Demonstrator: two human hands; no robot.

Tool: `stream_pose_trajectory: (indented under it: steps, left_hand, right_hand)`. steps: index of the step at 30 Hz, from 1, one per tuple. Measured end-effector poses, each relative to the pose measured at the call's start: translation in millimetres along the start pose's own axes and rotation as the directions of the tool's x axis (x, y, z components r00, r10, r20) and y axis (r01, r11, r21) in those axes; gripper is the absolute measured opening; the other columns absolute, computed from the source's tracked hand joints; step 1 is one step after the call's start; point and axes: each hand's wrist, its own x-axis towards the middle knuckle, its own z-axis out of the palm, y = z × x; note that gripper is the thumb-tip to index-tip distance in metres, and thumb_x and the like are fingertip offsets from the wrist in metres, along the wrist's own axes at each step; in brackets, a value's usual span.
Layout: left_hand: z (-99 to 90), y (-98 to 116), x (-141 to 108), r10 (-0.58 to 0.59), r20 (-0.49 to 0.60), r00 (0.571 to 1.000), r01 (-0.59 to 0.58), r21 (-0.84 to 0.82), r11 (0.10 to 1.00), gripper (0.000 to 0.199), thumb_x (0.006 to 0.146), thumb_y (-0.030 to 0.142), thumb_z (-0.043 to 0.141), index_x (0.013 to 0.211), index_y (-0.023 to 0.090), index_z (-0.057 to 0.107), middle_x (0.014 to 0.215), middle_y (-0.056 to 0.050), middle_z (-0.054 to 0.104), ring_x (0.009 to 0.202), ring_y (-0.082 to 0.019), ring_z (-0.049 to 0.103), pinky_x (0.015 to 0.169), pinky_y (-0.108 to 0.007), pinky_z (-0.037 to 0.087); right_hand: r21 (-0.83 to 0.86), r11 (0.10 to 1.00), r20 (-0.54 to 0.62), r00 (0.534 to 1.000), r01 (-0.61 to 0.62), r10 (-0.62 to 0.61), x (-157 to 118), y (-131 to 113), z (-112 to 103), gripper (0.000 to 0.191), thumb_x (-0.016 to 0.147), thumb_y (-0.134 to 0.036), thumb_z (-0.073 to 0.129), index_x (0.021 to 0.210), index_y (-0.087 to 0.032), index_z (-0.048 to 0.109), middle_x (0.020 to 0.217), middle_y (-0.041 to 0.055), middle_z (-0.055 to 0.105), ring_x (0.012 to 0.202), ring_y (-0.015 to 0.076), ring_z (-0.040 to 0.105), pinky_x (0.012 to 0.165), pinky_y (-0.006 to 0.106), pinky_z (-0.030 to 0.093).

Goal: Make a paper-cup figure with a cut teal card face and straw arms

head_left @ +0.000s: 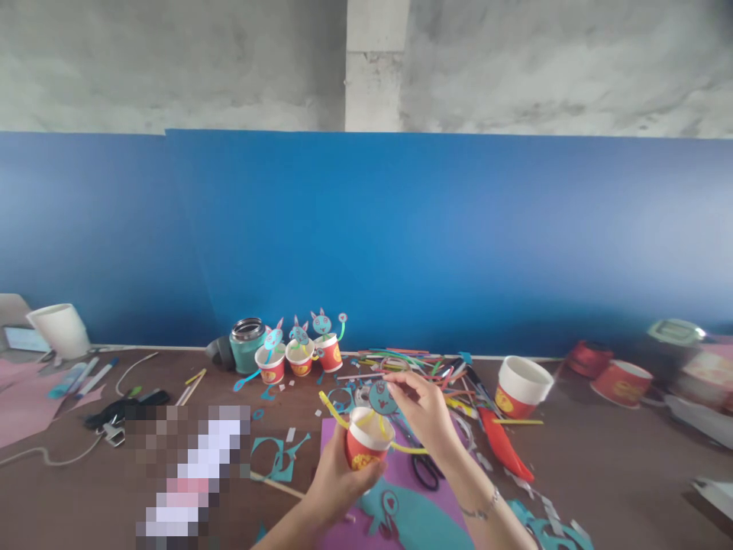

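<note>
Currently the left hand [337,475] wraps the near-upright paper cup [366,447], while just above that cup's right side the right hand [428,409] seems, fingertips being small in view, pinched on a teal face disc [380,400].

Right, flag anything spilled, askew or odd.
Nothing looks spilled. Teal scraps litter the table, the flask stands lidless, and the yellow strips on the held cup stick out unevenly, one up, one sideways. A pixelated patch at left hides some of the table.

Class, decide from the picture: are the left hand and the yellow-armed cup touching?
Touching. The head view shows the left hand gripping the yellow-armed cup, skin against its red wall.
</note>
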Motion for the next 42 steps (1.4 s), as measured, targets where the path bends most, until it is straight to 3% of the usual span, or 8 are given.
stream_pose_trajectory:
  steps: [5, 9, 14, 16, 26, 35, 42]
  left_hand:
    - [-2.2, 0.3, 2.6, 0.037, -0.006, 0.999, -0.037, -0.053, 0.998, 0.052, 0.064, 0.032, 0.071, 0.109, 0.015, 0.051, 0.094, -0.008, 0.068, 0.083, -0.022, 0.063, 0.072, -0.031, 0.051]
    - [-2.7, -2.8, 3.4, 0.076, 0.004, 0.997, -0.075, -0.119, 0.99, 0.058, 0.065, 0.04, 0.072, 0.112, 0.015, 0.049, 0.099, -0.01, 0.068, 0.087, -0.023, 0.063, 0.077, -0.033, 0.05]
    - [-1.9, -4.6, 1.9, 0.091, 0.046, 0.995, -0.084, -0.144, 0.986, 0.063, 0.065, 0.04, 0.073, 0.117, 0.016, 0.047, 0.102, -0.01, 0.067, 0.088, -0.023, 0.063, 0.078, -0.033, 0.051]
    - [-1.8, -5.5, 1.6, 0.1, 0.063, 0.993, -0.09, -0.149, 0.985, 0.065, 0.065, 0.04, 0.074, 0.119, 0.016, 0.046, 0.104, -0.01, 0.066, 0.089, -0.023, 0.063, 0.078, -0.033, 0.051]
    - [-0.5, -12.1, 1.9, 0.14, 0.113, 0.984, -0.117, -0.187, 0.975, 0.063, 0.066, 0.037, 0.075, 0.118, 0.015, 0.047, 0.105, -0.011, 0.064, 0.091, -0.023, 0.061, 0.078, -0.031, 0.05]
    - [1.1, -12.9, -0.9, 0.158, 0.185, 0.97, -0.109, -0.25, 0.962, 0.067, 0.066, 0.034, 0.076, 0.122, 0.014, 0.045, 0.112, -0.014, 0.063, 0.099, -0.027, 0.06, 0.084, -0.034, 0.049]
    - [-0.6, -11.9, 0.8, 0.152, 0.061, 0.987, -0.141, -0.148, 0.979, 0.059, 0.066, 0.033, 0.074, 0.117, 0.016, 0.049, 0.109, -0.011, 0.063, 0.097, -0.025, 0.061, 0.084, -0.033, 0.05]
  right_hand:
    - [0.064, 0.996, 0.083, 0.995, -0.054, 0.049, -0.8, -3.7, -0.2, 0.036, 0.077, -0.031, 0.058, 0.111, -0.02, 0.064, 0.101, 0.0077, 0.069, 0.085, 0.0207, 0.065, 0.067, 0.028, 0.051]
    - [0.121, 0.979, 0.17, 0.975, -0.163, 0.141, -2.3, -1.4, 4.7, 0.054, 0.071, -0.024, 0.064, 0.124, -0.018, 0.053, 0.099, 0.0071, 0.069, 0.083, 0.0203, 0.065, 0.068, 0.029, 0.051]
    - [0.201, 0.939, 0.267, 0.938, -0.28, 0.223, -4.3, -1.6, 8.0, 0.031, 0.073, -0.032, 0.063, 0.095, -0.01, 0.067, 0.081, 0.0071, 0.072, 0.074, 0.0217, 0.065, 0.067, 0.029, 0.049]
    - [0.187, 0.924, 0.3, 0.915, -0.334, 0.269, -4.8, -3.3, 6.7, 0.031, 0.073, -0.038, 0.064, 0.084, -0.009, 0.069, 0.075, 0.0062, 0.071, 0.071, 0.0219, 0.064, 0.065, 0.029, 0.048]
    - [0.233, 0.907, 0.335, 0.905, -0.35, 0.263, -5.5, -4.9, 4.0, 0.027, 0.068, -0.039, 0.069, 0.068, -0.012, 0.069, 0.067, 0.0024, 0.069, 0.063, 0.0179, 0.06, 0.062, 0.025, 0.046]
    - [0.289, 0.9, 0.376, 0.903, -0.327, 0.207, -5.7, -0.7, 4.7, 0.028, 0.067, -0.04, 0.071, 0.076, -0.014, 0.07, 0.066, 0.0039, 0.069, 0.058, 0.0175, 0.061, 0.06, 0.027, 0.049]
    - [0.231, 0.934, 0.337, 0.923, -0.273, 0.187, -3.4, -5.2, 0.9, 0.035, 0.067, -0.047, 0.071, 0.074, -0.013, 0.071, 0.067, 0.0029, 0.067, 0.067, 0.02, 0.06, 0.062, 0.027, 0.047]
